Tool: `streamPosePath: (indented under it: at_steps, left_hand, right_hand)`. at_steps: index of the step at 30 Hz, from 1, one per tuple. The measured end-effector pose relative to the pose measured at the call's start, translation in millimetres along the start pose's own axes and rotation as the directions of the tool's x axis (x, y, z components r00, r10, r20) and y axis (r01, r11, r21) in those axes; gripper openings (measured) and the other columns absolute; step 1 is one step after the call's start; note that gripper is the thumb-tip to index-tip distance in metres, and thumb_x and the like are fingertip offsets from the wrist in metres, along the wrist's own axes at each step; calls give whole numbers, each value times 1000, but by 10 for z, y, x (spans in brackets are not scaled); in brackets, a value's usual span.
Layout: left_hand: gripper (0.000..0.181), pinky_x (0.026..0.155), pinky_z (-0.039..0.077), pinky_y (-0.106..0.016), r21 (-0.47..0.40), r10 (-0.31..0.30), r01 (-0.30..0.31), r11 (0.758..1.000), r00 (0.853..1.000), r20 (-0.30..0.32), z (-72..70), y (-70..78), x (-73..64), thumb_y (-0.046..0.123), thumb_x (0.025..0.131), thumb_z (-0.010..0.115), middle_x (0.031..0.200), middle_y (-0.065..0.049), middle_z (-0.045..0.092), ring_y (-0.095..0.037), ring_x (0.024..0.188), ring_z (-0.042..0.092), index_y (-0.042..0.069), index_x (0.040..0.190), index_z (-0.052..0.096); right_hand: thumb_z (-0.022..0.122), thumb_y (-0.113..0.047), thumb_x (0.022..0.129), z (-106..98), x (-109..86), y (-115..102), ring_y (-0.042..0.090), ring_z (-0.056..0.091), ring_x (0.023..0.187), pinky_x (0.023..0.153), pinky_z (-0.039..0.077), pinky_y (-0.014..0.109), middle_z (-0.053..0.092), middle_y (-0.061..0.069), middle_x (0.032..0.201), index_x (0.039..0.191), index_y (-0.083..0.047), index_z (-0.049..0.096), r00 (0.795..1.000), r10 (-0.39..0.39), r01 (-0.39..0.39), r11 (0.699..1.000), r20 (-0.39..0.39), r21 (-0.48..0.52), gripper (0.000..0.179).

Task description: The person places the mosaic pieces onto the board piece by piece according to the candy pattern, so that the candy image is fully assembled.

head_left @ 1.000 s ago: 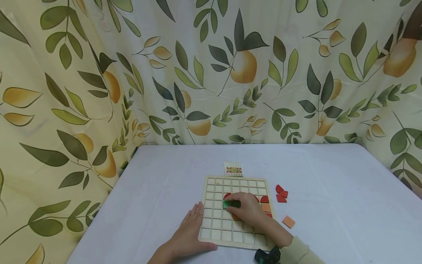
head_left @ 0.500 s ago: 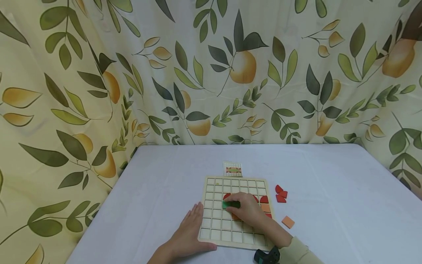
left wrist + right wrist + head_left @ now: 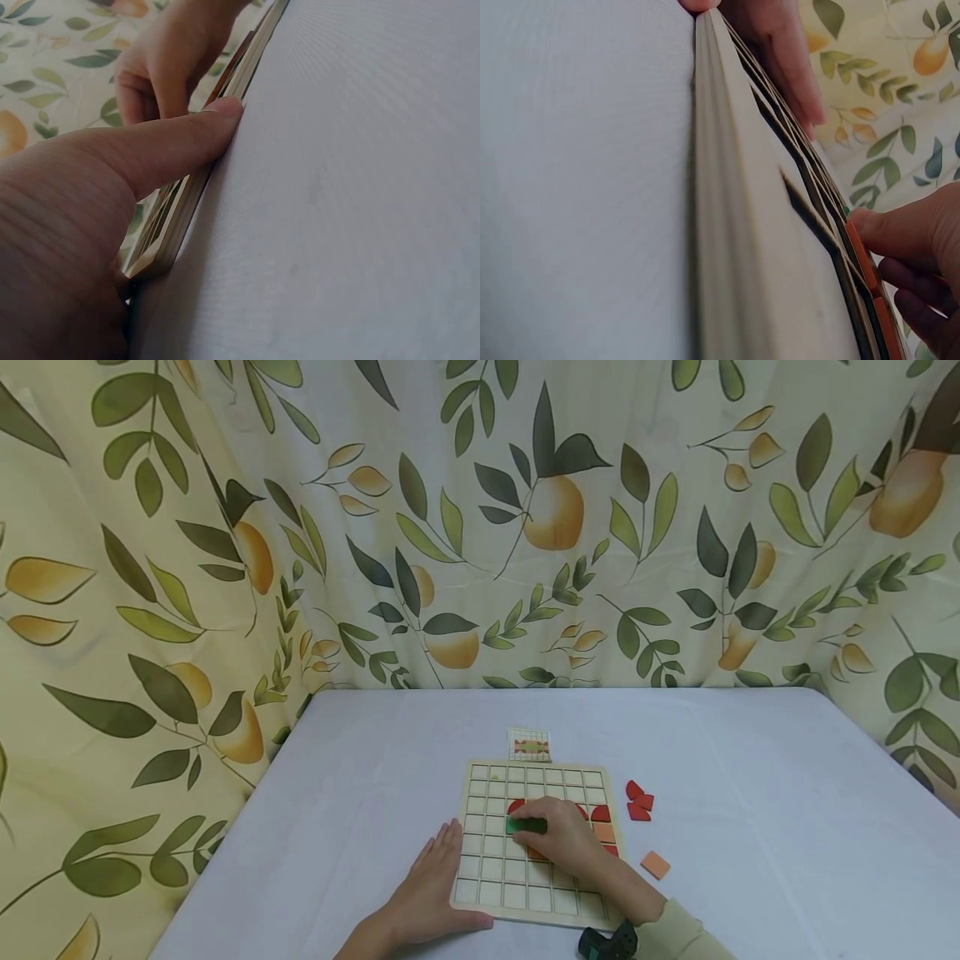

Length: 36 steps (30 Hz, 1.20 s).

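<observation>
A square wooden grid board [image 3: 491, 868] lies on the white-covered table. My left hand [image 3: 426, 893] rests against its near left corner, fingers extended along the left side and thumb [image 3: 180, 142] along the front edge. Over the middle of the grid my right hand [image 3: 566, 839] pinches a green tile [image 3: 513, 825] between thumb and fingers, at a cell of the board. Red rounded pieces [image 3: 602, 812] and orange tiles [image 3: 603, 832] sit in cells around it, partly covered by the hand. The right wrist view shows the right thumb just over an orange tile [image 3: 861, 255].
Behind the board lies a small pattern card [image 3: 530, 746] with a printed grid. Several loose red pieces [image 3: 640, 811] and one orange square tile [image 3: 656, 864] lie to the board's right. A leaf-and-fruit patterned curtain [image 3: 558, 510] hangs beyond the table [image 3: 750, 827].
</observation>
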<state>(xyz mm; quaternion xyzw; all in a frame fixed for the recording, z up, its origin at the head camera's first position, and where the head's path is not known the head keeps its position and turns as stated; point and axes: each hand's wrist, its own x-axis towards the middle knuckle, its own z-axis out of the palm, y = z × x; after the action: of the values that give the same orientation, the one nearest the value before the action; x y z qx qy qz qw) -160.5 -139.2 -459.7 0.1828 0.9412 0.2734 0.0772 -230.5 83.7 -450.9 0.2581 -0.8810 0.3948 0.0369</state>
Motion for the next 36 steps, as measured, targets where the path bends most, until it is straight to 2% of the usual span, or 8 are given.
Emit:
streamPosePath:
  at_steps: [7, 13, 22, 36]
  left_hand:
    - [121, 108, 10, -48, 3, 5, -5, 1000, 1000, 0, 2, -3, 0, 76, 67, 57, 152, -15, 9, -26, 138, 4, -2, 146, 8]
    - [121, 108, 11, -48, 2, 15, -15, 1000, 1000, -7, 20, -10, 8, 76, 67, 57, 151, -16, 9, -26, 138, 4, -2, 146, 9]
    - [121, 108, 10, -47, -6, 9, -9, 1000, 1000, -10, 19, -27, 2, 75, 66, 58, 152, -15, 8, -26, 138, 3, -2, 146, 8]
    - [122, 108, 11, -47, -8, 14, -14, 1000, 1000, -22, 13, -14, -8, 74, 66, 60, 151, -17, 10, -27, 138, 6, -4, 145, 10]
  right_hand:
    - [76, -13, 76, -20, -11, 0, 10, 58, 89, 77, 50, 28, 65, -9, 93, 95, -13, 73, 1000, 0, 0, 1000, -7, -8, 20]
    - [76, -12, 75, -121, -41, 40, 13, 59, 94, 80, 50, 33, 67, -6, 96, 100, -10, 73, 999, 20, -21, 999, -29, -24, 25]
    - [76, -15, 75, -245, -137, 152, 12, 59, 93, 79, 50, 30, 66, -9, 95, 98, -13, 73, 998, 28, -31, 999, -59, -43, 23]
    - [77, -10, 74, -473, -284, 308, 16, 59, 91, 75, 52, 30, 65, -2, 96, 98, -10, 73, 985, 129, -139, 987, -110, -80, 24]
